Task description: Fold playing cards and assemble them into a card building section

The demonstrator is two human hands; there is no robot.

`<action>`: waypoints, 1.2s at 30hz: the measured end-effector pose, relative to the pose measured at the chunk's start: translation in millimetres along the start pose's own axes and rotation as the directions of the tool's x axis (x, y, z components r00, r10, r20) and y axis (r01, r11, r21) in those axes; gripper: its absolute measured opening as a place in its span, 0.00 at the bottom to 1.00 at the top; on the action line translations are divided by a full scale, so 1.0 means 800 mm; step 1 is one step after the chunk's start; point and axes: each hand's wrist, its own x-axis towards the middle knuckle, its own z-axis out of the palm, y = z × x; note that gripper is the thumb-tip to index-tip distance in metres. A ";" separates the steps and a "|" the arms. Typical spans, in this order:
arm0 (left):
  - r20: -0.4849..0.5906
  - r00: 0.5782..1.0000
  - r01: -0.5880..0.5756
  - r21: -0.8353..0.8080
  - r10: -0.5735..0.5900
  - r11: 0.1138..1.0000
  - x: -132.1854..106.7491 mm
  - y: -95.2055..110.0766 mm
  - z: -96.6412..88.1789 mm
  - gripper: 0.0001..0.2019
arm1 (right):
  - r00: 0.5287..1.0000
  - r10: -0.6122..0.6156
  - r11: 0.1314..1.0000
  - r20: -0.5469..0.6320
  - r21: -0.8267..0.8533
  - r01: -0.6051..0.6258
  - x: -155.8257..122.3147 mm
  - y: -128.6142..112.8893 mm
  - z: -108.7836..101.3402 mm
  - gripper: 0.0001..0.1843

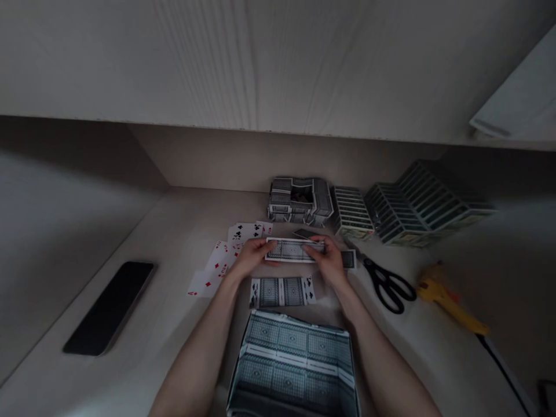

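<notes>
1. Left hand [252, 256], right hand [330, 259]: grips pinching opposite ends of one white-bordered, grey-patterned rectangular card strip [289, 250], over pale surface [174, 231].
2. Teal-grey, open card-built box [291, 344]: between the forearms [208, 341].
3. Black-handled scissors [379, 275]: right of the strip.

Pale desk [171, 229], well loaded. Black phone [109, 308] flat on the left. Face-up playing cards [217, 258] overlap left of centre. Flat card panel [282, 291] mid-desk, open card box [289, 347] in front of it. Along the back: hollow card model [282, 200], ridged card blocks [354, 211] to its right. Black-handled scissors [393, 288], then yellow glue gun [454, 304], far right.
</notes>
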 end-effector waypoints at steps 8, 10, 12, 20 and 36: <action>-0.022 1.000 -0.001 0.010 0.002 1.000 0.002 -0.002 -0.002 0.17 | 1.000 0.015 0.998 0.007 0.063 -0.016 0.002 0.001 0.001 0.17; -0.040 0.999 -0.002 0.008 0.003 1.000 0.002 -0.002 -0.001 0.16 | 1.000 0.009 0.998 0.000 0.061 -0.009 0.002 0.002 0.001 0.17; -0.077 0.997 -0.009 -0.002 0.008 1.000 0.003 -0.001 -0.001 0.15 | 1.000 0.003 0.998 -0.010 0.065 -0.003 0.003 0.003 0.000 0.16; -0.175 0.984 -0.031 -0.006 0.029 0.999 0.006 -0.004 0.001 0.12 | 1.000 0.017 0.999 0.007 0.034 -0.017 0.004 0.005 -0.003 0.16; -0.118 0.992 -0.039 -0.006 0.038 0.999 0.007 -0.004 0.005 0.15 | 0.999 0.016 0.998 0.042 0.057 -0.019 -0.001 -0.002 0.002 0.18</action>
